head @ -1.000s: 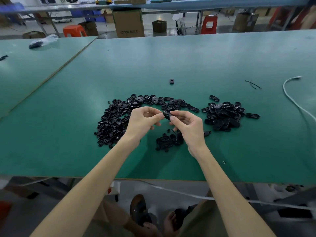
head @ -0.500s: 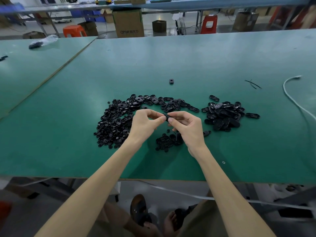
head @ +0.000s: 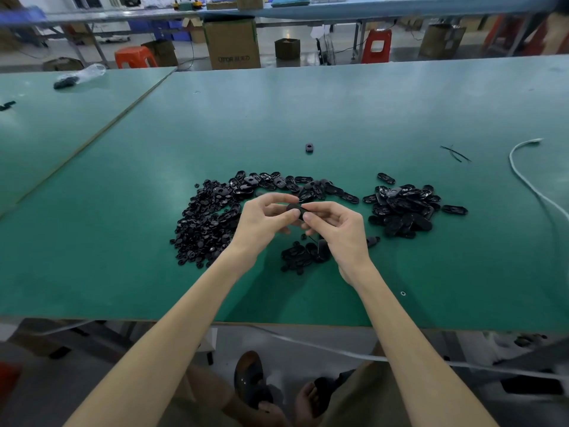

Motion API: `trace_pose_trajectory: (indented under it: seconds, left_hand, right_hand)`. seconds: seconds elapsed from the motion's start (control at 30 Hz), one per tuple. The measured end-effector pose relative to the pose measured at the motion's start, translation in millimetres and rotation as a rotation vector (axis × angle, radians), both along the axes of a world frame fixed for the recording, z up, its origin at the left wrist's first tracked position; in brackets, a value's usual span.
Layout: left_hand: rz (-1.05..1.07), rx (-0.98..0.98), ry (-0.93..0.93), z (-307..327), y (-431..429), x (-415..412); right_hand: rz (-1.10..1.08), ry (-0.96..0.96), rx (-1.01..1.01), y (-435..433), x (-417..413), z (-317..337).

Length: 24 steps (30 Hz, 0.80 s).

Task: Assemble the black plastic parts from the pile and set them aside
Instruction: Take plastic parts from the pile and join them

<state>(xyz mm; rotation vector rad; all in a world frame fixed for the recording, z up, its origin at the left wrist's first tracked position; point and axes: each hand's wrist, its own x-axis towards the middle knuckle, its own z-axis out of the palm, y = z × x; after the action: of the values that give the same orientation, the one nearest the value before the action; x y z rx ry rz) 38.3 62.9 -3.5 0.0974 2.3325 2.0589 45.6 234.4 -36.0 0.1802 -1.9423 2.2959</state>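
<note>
The left hand (head: 264,224) and right hand (head: 337,234) meet just above the tabletop (head: 431,288), each pinching the same small black part (head: 295,208) between thumb and fingertips. The join probably wants the pieces squared up and pressed straight together with an even squeeze rather than a twist. A small heap (head: 303,255) lies under the right hand, the big pile (head: 209,223) is left of the left hand, and another pile (head: 403,211) is right of the right hand. Compared with a second ago, the fingertips have closed in tighter over the part, and the piles are unchanged.
</note>
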Motion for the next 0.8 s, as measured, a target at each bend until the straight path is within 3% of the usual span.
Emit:
trace_pose_trajectory:
  seconds: [0.27,0.8]
  left_hand:
    - [0.008,0.233,-0.084,1,0,1]
    - [-0.123,-0.014,-0.09,11,-10,-6]
  right_hand:
    - [-0.004,-0.018,0.004,0,0,-1]
    - [0.004,-0.023,0.059,0,-1,-2]
